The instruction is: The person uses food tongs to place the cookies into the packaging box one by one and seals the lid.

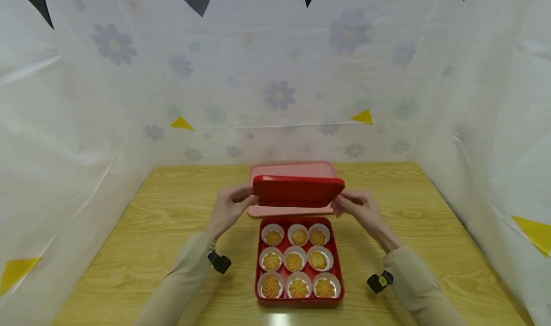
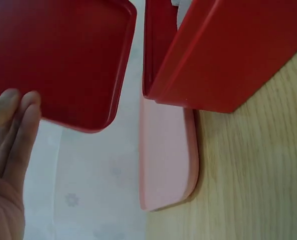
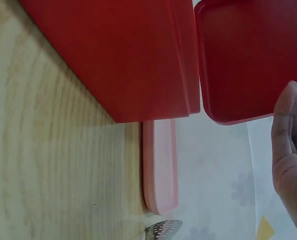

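Observation:
A red lid (image 1: 298, 192) is held tilted up behind a red box (image 1: 301, 304), its inner face toward me. My left hand (image 1: 228, 208) pinches the lid's left edge, thumb on the near side. At the opposite edge my right hand (image 1: 360, 212) grips it between thumb and fingers. Inside the open box, piped cookies (image 1: 293, 262) sit in white paper cups, laid out in three rows of three. The left wrist view shows the lid (image 2: 63, 55) apart from the box's tall side wall (image 2: 238, 55).
Beyond the box a pink tray (image 1: 292, 169) lies on the wooden table (image 1: 172, 249), partly hidden by the lid. A perforated metal utensil (image 3: 163, 229) shows near the tray in the right wrist view. Flower-printed white sheeting (image 1: 232, 101) surrounds the table's back and sides.

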